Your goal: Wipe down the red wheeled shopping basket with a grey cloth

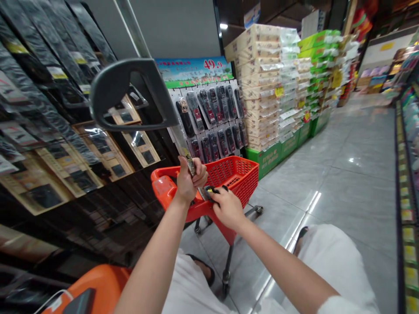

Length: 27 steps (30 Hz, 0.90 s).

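My left hand is closed around a silver metal pole that slants up to the left, its thumb along the shaft. A large dark grey D-shaped plastic loop is fixed on the pole above this hand. At the pole's lower end, the fingers of my right hand are closed on a black fitting, partly hidden by the fingers. Both hands are over the near side of a red plastic shopping cart with a perforated basket on grey legs and casters.
Left, a rack holds wrapped black goods and framed packages. Ahead hangs a display of carded dark tools. Stacked cartons line the aisle's left, shelves its right. An orange object with a dark device and white cable sits lower left.
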Available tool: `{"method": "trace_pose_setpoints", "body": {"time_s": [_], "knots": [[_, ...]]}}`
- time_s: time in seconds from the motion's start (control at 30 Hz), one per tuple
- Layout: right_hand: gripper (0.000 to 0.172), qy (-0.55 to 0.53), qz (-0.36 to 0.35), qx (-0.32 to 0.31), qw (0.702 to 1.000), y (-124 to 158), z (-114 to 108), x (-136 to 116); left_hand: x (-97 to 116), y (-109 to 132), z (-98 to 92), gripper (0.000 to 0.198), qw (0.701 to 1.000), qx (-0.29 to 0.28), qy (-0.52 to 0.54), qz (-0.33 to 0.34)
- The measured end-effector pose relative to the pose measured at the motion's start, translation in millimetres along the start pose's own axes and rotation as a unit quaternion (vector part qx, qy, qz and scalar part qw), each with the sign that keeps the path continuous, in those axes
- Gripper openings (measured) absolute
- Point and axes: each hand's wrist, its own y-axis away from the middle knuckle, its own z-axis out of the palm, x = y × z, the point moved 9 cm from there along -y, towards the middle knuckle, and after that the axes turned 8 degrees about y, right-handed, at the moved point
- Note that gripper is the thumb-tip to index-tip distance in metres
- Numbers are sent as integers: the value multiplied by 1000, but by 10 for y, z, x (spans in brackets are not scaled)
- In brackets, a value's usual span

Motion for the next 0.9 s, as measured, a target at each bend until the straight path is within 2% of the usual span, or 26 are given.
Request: {"method": "trace_pose_setpoints", "body": {"time_s": [0.03,0.1,0.2,0.27,0.37,0.47,0.57,0.63,0.7,0.83,0.9], "knots": [[43,-15,-19,3,1000,31,5,-38,4,9,2,61,1000,-2,-1,1],[45,-28,-15,5,999,72,45,43,11,32,15,60,1000,-10,-8,0],[45,-10,59,12,998,73,118,333,17,63,46,59,999,-23,-23,-1],[44,-10,94,32,995,72,123,373,23,74,49,58,999,-21,-26,2],[47,-80,45,83,992,139,83,62,30,79,31,59,1000,-12,-21,11],[45,-158,-18,149,976,380,101,-197,14,77,26,58,1000,-18,-13,9],[28,-146,-15,189,971,685,299,-106,-4,71,21,58,999,-33,0,2],[20,-126,-8,178,976,805,465,-9,-17,63,1,58,999,-35,14,-7],[17,-126,-8,166,978,814,526,7,-32,56,-20,58,999,-38,27,-19],[28,-134,-34,196,971,603,304,-200,-67,51,-68,59,998,-35,44,-38],[26,-117,-50,205,970,530,261,-254,-84,54,-102,59,997,-24,52,-45]]}}
